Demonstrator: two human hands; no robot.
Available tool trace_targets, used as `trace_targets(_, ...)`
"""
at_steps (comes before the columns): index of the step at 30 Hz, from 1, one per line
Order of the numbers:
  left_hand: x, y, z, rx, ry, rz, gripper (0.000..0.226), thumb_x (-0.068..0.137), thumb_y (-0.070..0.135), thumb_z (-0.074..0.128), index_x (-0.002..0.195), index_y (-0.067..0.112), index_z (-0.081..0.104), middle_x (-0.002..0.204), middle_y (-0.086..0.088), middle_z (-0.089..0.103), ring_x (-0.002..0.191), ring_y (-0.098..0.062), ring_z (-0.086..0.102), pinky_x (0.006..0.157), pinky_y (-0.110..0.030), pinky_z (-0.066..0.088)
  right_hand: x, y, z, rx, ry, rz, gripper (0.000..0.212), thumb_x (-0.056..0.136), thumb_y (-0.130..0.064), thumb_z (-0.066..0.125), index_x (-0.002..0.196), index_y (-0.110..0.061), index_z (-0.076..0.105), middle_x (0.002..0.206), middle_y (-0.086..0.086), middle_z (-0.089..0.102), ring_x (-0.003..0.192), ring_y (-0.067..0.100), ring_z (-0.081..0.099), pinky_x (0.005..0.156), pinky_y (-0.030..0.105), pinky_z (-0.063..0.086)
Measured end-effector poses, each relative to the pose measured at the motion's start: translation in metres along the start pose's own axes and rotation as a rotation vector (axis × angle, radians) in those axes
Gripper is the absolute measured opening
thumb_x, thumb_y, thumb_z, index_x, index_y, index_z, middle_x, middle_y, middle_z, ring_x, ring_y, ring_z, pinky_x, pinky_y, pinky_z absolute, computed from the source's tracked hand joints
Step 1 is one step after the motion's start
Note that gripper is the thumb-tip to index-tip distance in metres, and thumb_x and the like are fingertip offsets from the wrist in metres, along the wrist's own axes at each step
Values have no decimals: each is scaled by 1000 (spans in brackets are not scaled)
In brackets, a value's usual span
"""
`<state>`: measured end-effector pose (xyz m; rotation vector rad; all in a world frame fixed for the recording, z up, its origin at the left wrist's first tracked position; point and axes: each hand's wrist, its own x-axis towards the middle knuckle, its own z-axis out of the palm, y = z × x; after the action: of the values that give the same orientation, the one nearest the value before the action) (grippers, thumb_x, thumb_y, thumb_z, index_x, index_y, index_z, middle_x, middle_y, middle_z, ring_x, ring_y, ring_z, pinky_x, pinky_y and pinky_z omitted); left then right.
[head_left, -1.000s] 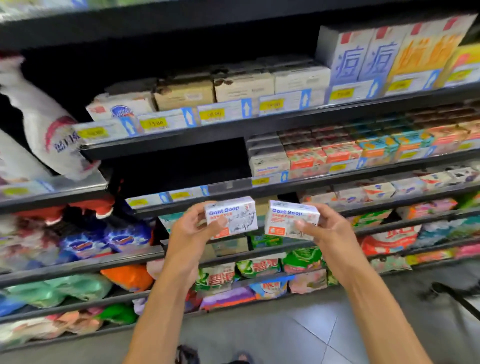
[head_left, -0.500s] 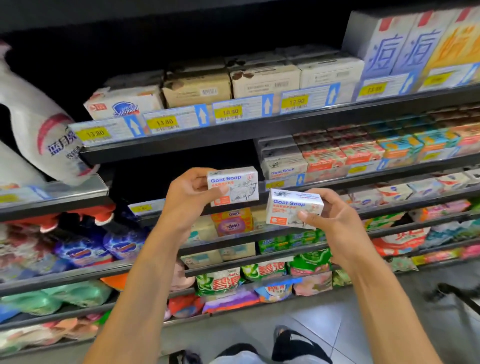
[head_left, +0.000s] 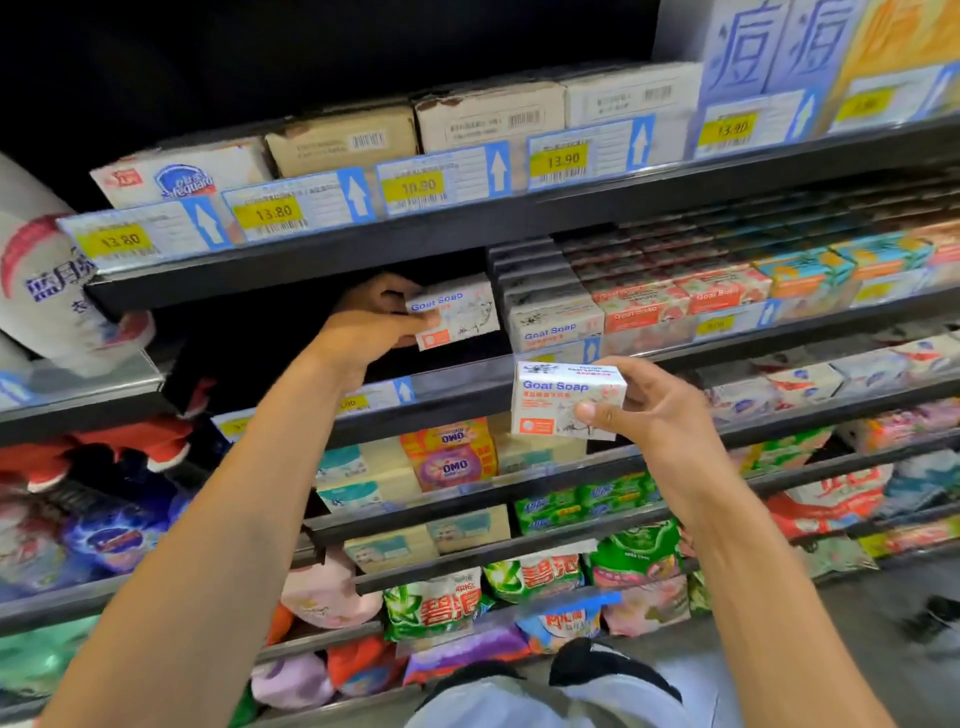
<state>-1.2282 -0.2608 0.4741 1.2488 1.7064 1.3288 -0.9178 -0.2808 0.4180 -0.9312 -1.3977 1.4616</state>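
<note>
Shop shelf (head_left: 467, 382): left hand (head_left: 374, 317) curls fingers round soap box (head_left: 460, 312); right hand (head_left: 654, 410) fingers pinch second soap box (head_left: 561, 400).

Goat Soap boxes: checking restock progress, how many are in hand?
2: one box in the left hand at the shelf, another box in the right hand lower down; none looks hidden.

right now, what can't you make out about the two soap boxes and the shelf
Head view: whether the left box rests on the shelf; its underside is in shadow beside the left hand.
Head view: the tag behind the right box; the box covers most of it.
Head view: the fingers of the right hand behind that box; the box hides them.
Head view: small print on both boxes; blurred.
</note>
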Motion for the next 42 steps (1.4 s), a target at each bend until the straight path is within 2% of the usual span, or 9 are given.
trace_targets(10,57,-13,4,185,-69,-44,36,88,-4,75,115,11,57,100,-2,58,109,-23,61,88,-37,59,10,10,-1,47,11,-86,44,83,-3,81,124,-11,67,111,3,79,105,19,76,83,27,61)
trace_targets(15,80,-17,9,149,-61,-43,30,89,-5,73,98,18,56,94,1,57,108,-21,60,85,-34,58,9,8,-2,58,4,-114,44,83,0,80,124,-9,67,112,5,79,106,19,76,82,27,62)
trace_targets(19,98,-18,14,161,-59,-32,36,89,-4,73,115,12,54,95,2,55,109,-21,59,78,-29,57,7,8,-3,66,11,-131,47,81,-2,82,125,-9,66,113,5,79,107,20,75,84,28,61)
trace_targets(23,111,-19,20,164,-30,-49,41,91,-3,72,125,9,55,102,-1,59,110,-21,58,90,-34,53,2,9,-6,61,21,-147,47,78,-5,83,122,-11,67,112,3,79,106,19,75,84,28,61)
trace_targets(32,118,-27,19,239,35,6,31,88,-1,76,93,20,55,113,-11,63,107,-24,63,98,-44,56,-6,10,-8,67,54,-146,45,79,-1,82,120,-12,68,110,3,79,105,19,75,83,26,61)
trace_targets(34,118,-28,18,312,39,23,31,87,3,79,109,15,60,124,-13,66,112,-27,64,101,-44,54,-6,9,-6,71,62,-143,44,80,0,82,119,-13,68,110,3,79,105,18,75,83,27,61)
trace_targets(37,99,-14,19,498,26,64,59,90,10,77,142,9,51,141,-12,57,127,-27,55,105,-33,44,-6,5,-4,65,74,-141,43,82,1,81,120,-13,68,111,2,79,106,17,75,83,28,62)
trace_targets(39,72,2,22,610,62,148,57,94,15,73,145,11,49,146,-11,54,134,-29,50,108,-32,39,-4,1,-2,66,74,-140,44,82,1,81,121,-13,67,112,3,79,107,17,75,83,28,62)
trace_targets(42,21,16,21,563,19,265,37,96,20,71,132,25,60,131,4,60,122,-16,55,100,-26,41,6,-5,3,70,92,-138,46,83,-1,82,122,-19,65,115,3,78,110,18,73,87,32,62)
